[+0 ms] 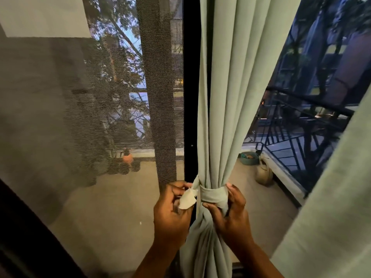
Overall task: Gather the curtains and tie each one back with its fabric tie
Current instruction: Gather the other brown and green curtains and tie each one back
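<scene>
A pale green curtain [230,97] hangs gathered into a bunch in front of the black door frame [189,97]. A fabric tie [210,194] of the same green wraps around the bunch at waist height. My left hand [170,213] pinches the loose pale end of the tie at the left of the bunch. My right hand [230,213] grips the wrapped band and the gathered cloth from the right side. A second green curtain [331,207] hangs loose at the right edge of the view.
A dark mesh screen [100,107] covers the opening on the left. Beyond the glass lies a balcony with a black railing [301,133], a round basket [249,158] and a jug-like vessel [263,173] on the floor.
</scene>
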